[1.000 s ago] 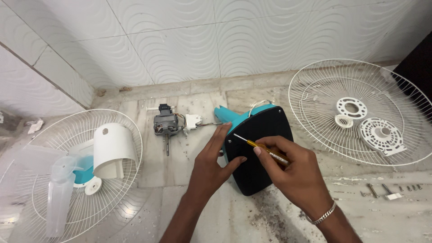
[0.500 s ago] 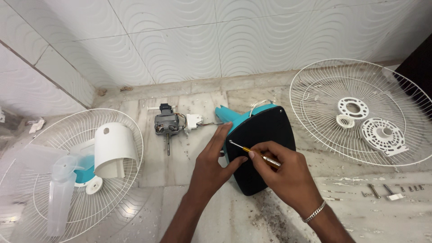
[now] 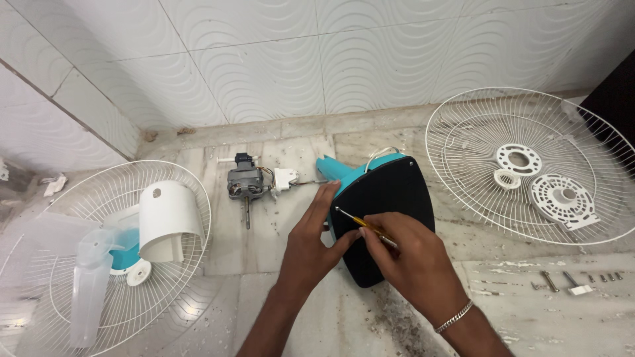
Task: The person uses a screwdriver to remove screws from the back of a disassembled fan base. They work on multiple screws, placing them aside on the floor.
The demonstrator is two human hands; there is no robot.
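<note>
- The black fan base [image 3: 387, 218], with its teal neck toward the wall, lies flat on the marble floor [image 3: 291, 311], roughly midway between the two wire grilles.
- The left hand [image 3: 317, 241] rests against the base's left edge, fingers stretched along the rim, steadying it without closing around anything.
- The right hand [image 3: 410, 258] pinches a thin yellow-handled screwdriver [image 3: 367, 226], its tip touching the upper left corner of the black panel.
- Bare floor lies below and left of the hands; the motor [image 3: 246, 183] with its wires sits just beside the base's neck, leaving a narrow gap there.
- The left grille [image 3: 79, 264] carries a white cover [image 3: 165, 221] and clear blades [image 3: 89, 291]; the right grille [image 3: 529, 158], holding white round parts, comes near the base's right edge.
- Loose screws [image 3: 569, 281] lie on the floor at the right, well apart from the hands.
- Against the earlier frame, the screwdriver tip has slid left toward the panel's corner and the right hand has followed; the base, motor and grilles have not moved.
</note>
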